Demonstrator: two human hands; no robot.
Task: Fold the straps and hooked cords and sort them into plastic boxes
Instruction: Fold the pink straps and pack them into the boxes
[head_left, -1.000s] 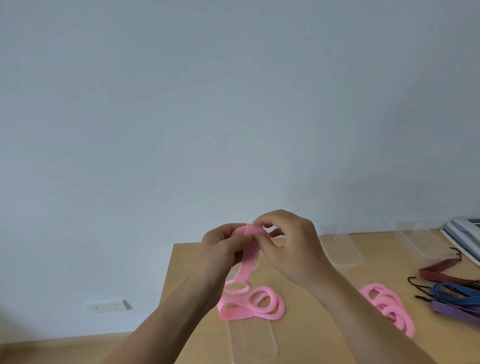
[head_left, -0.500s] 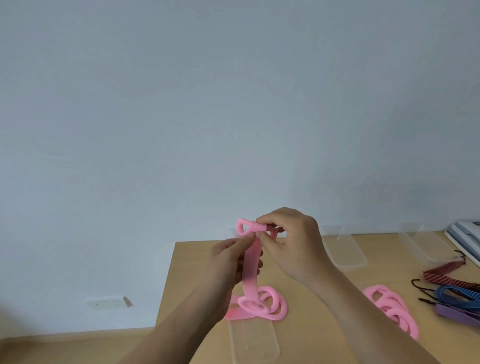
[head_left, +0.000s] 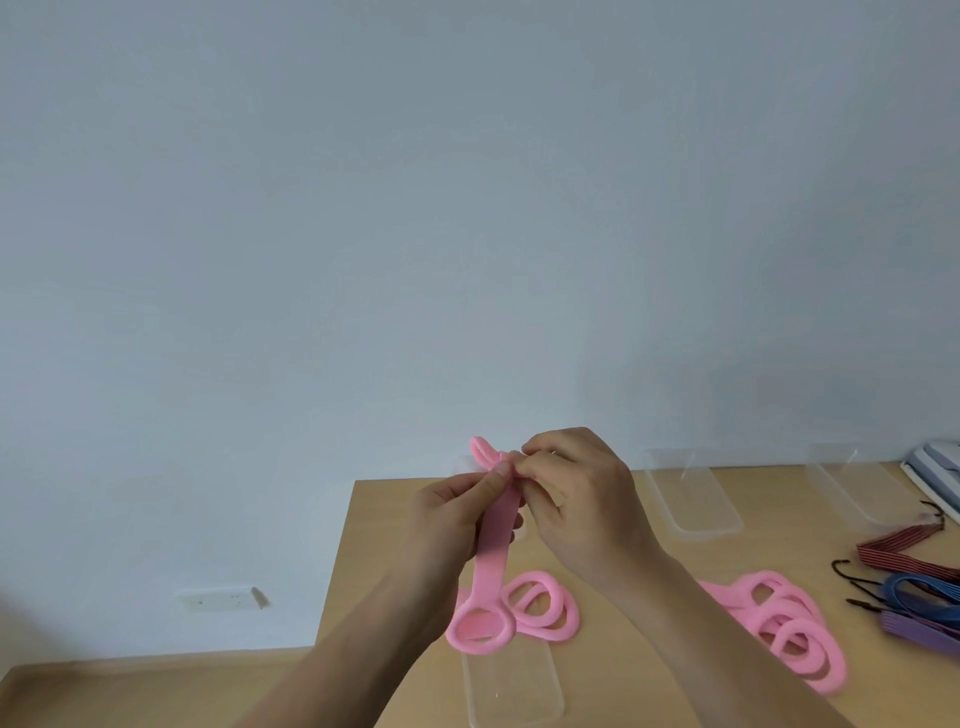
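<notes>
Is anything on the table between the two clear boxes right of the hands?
No. In the head view, the table is bare wood between the left box and the right box.

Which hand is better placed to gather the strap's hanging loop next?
Probably the left hand: it lies alongside the hanging pink strap, while the right hand pinches its folded top.
</notes>
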